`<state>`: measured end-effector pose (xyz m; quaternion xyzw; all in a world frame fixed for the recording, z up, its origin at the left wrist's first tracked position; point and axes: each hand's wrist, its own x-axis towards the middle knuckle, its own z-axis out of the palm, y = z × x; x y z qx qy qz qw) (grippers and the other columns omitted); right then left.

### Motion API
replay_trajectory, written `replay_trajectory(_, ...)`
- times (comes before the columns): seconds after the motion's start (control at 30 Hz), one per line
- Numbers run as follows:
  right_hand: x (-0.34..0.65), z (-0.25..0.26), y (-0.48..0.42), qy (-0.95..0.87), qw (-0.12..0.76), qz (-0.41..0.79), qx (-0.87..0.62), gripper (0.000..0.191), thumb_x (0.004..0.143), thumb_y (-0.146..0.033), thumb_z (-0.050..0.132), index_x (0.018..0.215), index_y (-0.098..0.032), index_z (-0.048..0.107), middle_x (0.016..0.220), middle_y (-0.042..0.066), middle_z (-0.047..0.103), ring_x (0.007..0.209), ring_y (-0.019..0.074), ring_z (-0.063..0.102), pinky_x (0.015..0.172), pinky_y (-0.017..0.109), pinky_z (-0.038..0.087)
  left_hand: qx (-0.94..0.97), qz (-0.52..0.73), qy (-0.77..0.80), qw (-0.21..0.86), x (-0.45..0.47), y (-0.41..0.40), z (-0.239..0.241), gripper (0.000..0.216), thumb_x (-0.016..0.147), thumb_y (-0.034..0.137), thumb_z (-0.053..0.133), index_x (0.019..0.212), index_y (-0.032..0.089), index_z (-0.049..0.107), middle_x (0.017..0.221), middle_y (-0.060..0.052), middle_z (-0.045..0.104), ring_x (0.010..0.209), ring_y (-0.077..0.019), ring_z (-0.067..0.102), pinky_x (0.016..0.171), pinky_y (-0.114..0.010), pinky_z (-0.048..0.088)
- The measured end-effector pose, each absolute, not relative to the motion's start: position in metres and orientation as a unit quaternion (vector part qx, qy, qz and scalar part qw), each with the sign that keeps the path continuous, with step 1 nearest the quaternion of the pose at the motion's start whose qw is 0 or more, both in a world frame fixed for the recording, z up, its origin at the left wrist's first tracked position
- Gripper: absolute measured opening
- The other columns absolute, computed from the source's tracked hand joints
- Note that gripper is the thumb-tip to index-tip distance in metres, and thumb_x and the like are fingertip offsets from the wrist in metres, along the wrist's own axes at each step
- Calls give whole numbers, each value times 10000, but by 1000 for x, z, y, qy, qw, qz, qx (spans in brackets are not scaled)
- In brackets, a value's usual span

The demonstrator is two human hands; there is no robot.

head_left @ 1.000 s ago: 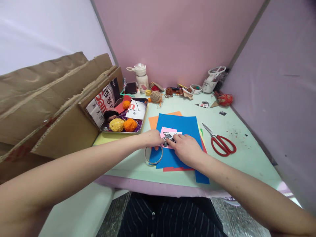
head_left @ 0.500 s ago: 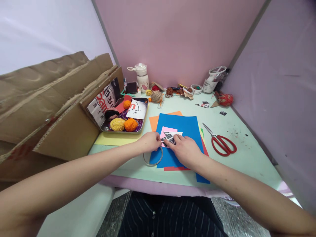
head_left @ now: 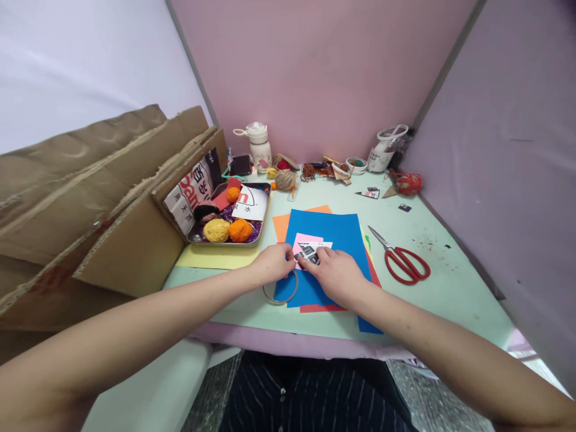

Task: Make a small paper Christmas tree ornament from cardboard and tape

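My left hand (head_left: 278,263) is closed in a pinch at the left edge of a small pink paper (head_left: 303,240). What its fingertips hold is too small to make out. Just below that hand is a thin grey ring (head_left: 279,302), partly over a blue sheet (head_left: 324,225). On the pink paper lies a white paper piece with black print (head_left: 310,249). My right hand (head_left: 339,273) presses this piece down, its thumb and fingers stretched out and apart. Part of the printed piece is hidden under those fingers.
Red-handled scissors (head_left: 406,265) lie right of the paper stack. At left, a metal tray (head_left: 225,243) holds yarn balls and paper pieces beside upright cardboard sheets (head_left: 130,240). A white bottle (head_left: 261,150), a beige yarn ball (head_left: 285,179) and a white container (head_left: 380,157) stand along the back.
The view has shifted slightly. Both hands stay at the printed paper in nearly the same pose, with no clear movement of the papers.
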<state>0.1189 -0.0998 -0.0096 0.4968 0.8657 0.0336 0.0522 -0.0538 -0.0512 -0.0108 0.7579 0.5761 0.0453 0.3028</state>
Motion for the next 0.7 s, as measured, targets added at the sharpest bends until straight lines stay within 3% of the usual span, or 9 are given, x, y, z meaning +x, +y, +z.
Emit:
replay_trajectory(0.13,156,-7,-101,821,-76,26,566,515,894,-175,346,1403,-252,311,1358,141,433,1074,249,538,759,315,438,760,47,568,311,-55,-53,-8,59,706,247,474,707,212,522,527,27,612,535,-147,599,523,-233,376)
replay_trajectory(0.2,188,-8,-107,767,-118,42,629,425,904,-232,352,1314,-153,430,1271,151,505,1074,246,530,770,307,435,758,46,568,316,-55,-53,-8,71,707,260,480,710,210,530,531,25,616,527,-150,600,522,-239,378)
replay_trajectory(0.27,221,-12,-115,706,-83,45,702,338,900,-308,363,1073,-128,591,1004,140,612,869,242,585,675,316,430,755,48,570,319,-55,-52,-8,81,706,267,483,714,210,540,536,24,620,528,-155,603,521,-242,379)
replay_trajectory(0.37,260,-23,-124,664,-19,25,747,363,878,-411,383,830,-145,625,762,103,592,645,206,557,547,298,383,752,49,572,325,-54,-52,-9,80,699,265,484,707,210,543,527,23,618,528,-157,606,520,-241,386)
replay_trajectory(0.6,275,-33,-118,656,-6,11,755,316,860,-379,393,706,-164,566,674,91,568,508,153,485,451,268,284,748,52,574,329,-53,-50,-9,86,693,278,488,698,213,544,521,22,619,530,-154,603,513,-237,388)
replay_trajectory(0.7,268,-23,-120,639,-40,-6,768,313,863,-412,397,783,-153,554,640,97,577,476,161,487,442,276,281,750,53,573,326,-52,-51,-8,94,696,282,487,700,214,551,527,18,625,557,-159,610,519,-240,383)
